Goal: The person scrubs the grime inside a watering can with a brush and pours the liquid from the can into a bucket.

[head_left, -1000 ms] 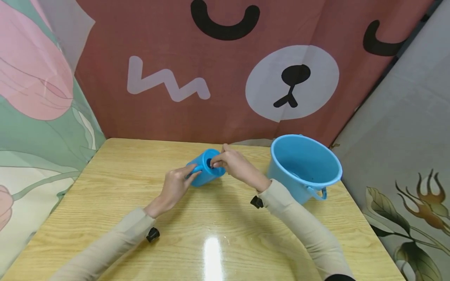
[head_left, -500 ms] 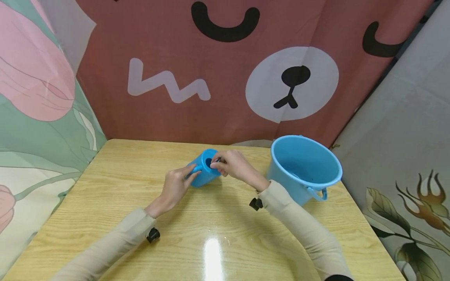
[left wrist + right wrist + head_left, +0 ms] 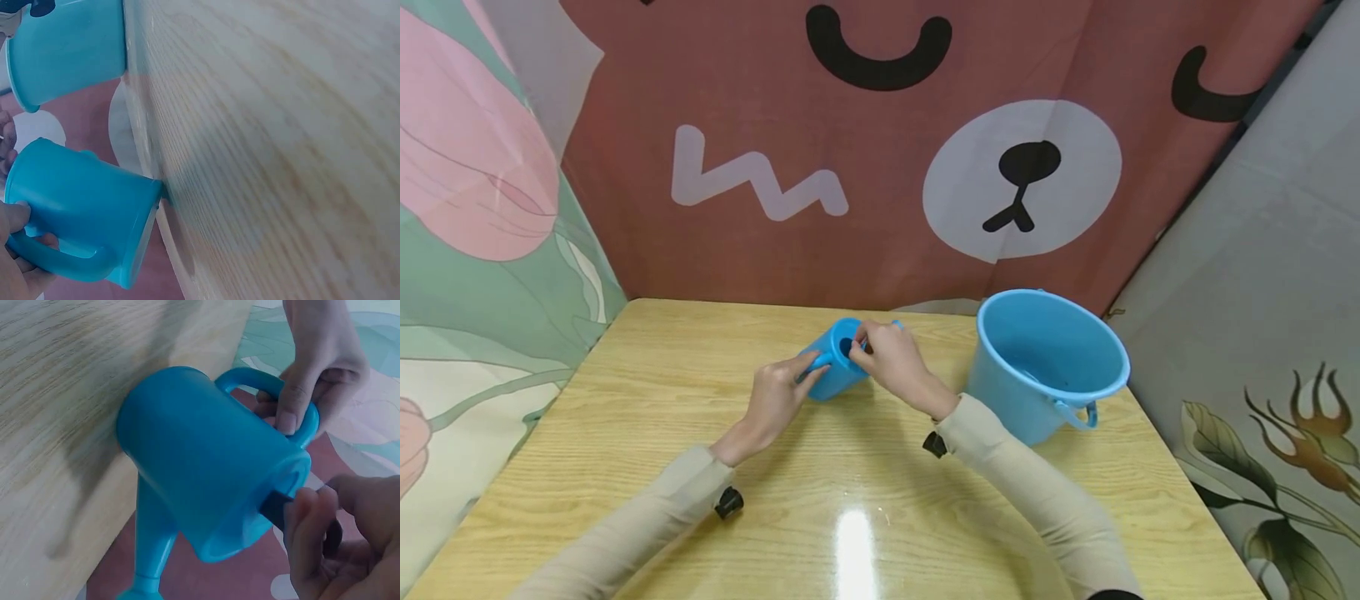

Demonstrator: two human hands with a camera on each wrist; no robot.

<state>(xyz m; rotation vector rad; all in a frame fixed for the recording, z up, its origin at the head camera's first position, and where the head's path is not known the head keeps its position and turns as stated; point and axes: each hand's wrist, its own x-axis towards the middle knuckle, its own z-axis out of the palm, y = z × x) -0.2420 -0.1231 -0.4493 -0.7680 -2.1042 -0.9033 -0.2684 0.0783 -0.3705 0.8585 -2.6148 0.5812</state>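
A blue watering can (image 3: 832, 379) tilts over the table, its round opening turned toward my right hand. My left hand (image 3: 772, 400) grips its loop handle (image 3: 253, 378), thumb laid along the handle in the right wrist view. The spout (image 3: 155, 534) slants down on the far side of the can in that view. My right hand (image 3: 895, 360) is at the opening, its curled fingers pinching a small dark piece (image 3: 275, 509) whose tip reaches into the can. The fingers cover most of this piece, and I cannot tell its kind.
A larger light-blue bucket (image 3: 1011, 392) stands upright at the right of the wooden table (image 3: 700, 333), close to my right forearm. Its handle lug (image 3: 1081, 414) juts out at the front. Printed curtains (image 3: 760, 258) hang right behind the table and along both sides.
My right hand has shifted and turned slightly at the can's opening, and the spout's tip now shows behind it. The left hand, watering can and bucket have stayed in place.
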